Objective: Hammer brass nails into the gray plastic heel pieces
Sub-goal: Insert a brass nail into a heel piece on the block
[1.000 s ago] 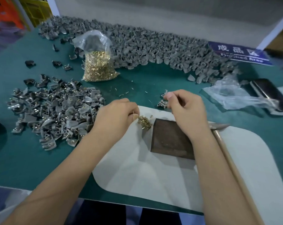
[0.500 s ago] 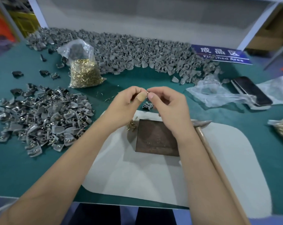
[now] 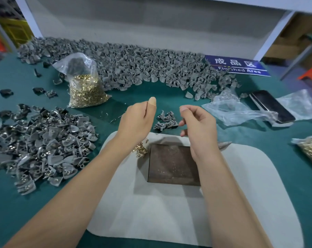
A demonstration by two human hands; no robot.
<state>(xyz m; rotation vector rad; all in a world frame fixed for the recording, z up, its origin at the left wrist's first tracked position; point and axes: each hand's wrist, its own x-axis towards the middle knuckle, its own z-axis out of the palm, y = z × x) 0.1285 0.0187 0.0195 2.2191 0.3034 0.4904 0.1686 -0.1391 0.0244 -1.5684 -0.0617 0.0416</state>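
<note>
Both hands are raised above the steel block (image 3: 173,164). Left hand (image 3: 136,120) fingers are curled, contents not discernible. Right hand (image 3: 199,126) fingers pinch what seems a brass nail. Loose brass nails (image 3: 140,149) lie beside the block, gray heel pieces (image 3: 166,119) just beyond. No hammering underway; large heaps remain.

— Where does the single view look from?
— From the person's head, forward and down, close over the dark square metal block (image 3: 173,165); long gray heel-piece heap (image 3: 133,68) at twelve o'clock.
</note>
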